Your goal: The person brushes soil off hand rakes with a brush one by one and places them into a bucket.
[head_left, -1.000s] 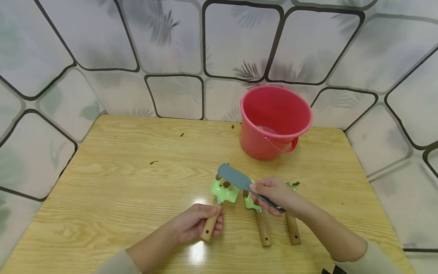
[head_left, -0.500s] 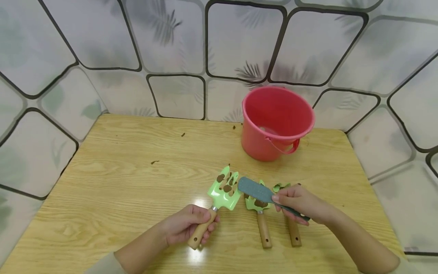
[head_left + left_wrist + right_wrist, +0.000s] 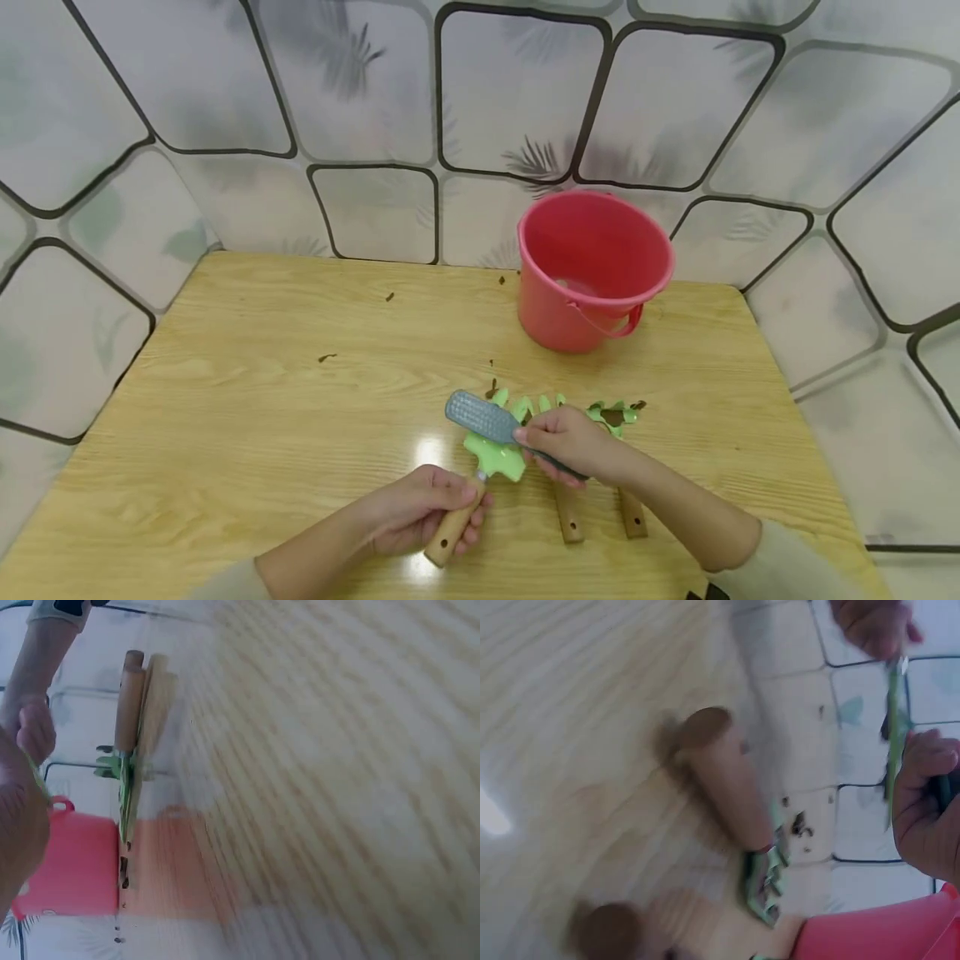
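My left hand (image 3: pixel 427 508) grips the wooden handle of a green garden hand fork (image 3: pixel 495 460), its tines pointing away from me. My right hand (image 3: pixel 566 446) holds a grey-blue brush (image 3: pixel 480 418) by its thin handle. The brush's flat, textured head lies across the fork in the head view, covering part of the tines; whether they touch cannot be told. Seen edge-on in the right wrist view, the fork (image 3: pixel 893 739) carries dark dirt spots. Two more green tools with wooden handles lie on the table, one handle (image 3: pixel 568 512) partly below my right hand, another (image 3: pixel 632 510) farther right.
A red bucket (image 3: pixel 555 312) stands at the back right of the wooden table (image 3: pixel 247 400). Small dark crumbs of dirt (image 3: pixel 327 357) are scattered over the tabletop. A patterned wall (image 3: pixel 375 83) closes off the back and sides.
Over the last second the brush slid right off the fork, uncovering dirt-spotted tines, then came back left over it, now showing its textured face. The left hand kept its grip on the fork.
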Motion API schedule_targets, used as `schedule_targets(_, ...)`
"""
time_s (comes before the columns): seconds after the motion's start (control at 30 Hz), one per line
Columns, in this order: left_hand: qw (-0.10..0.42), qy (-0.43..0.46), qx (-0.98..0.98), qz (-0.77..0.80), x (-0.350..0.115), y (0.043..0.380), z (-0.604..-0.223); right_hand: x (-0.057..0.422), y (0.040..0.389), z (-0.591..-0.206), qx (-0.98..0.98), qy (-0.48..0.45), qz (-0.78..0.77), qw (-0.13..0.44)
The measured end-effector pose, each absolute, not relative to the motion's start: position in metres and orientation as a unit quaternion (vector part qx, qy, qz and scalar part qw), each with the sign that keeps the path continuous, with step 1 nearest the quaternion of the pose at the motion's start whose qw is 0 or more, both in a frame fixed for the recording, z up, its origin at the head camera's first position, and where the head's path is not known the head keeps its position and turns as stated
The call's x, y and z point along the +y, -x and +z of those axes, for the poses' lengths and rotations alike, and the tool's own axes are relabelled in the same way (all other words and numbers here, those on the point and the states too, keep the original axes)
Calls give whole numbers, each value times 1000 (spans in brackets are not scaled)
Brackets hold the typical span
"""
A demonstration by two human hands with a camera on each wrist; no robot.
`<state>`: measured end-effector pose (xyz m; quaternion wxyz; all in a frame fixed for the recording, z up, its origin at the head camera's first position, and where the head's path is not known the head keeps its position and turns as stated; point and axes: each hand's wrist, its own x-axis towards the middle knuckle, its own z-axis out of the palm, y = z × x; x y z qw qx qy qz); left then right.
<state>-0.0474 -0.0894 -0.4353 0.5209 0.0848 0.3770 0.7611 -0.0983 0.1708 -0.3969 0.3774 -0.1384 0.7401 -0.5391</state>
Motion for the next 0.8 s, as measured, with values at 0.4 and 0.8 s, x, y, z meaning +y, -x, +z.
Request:
schedule_targets(0.4,474,-23,372,798,-92,50,-439,180,109,-370,725,83,-567,382)
schedule_targets(0.8,484,-82,376,786,-107,53,-434,228,102,-376,716,127,-568,386)
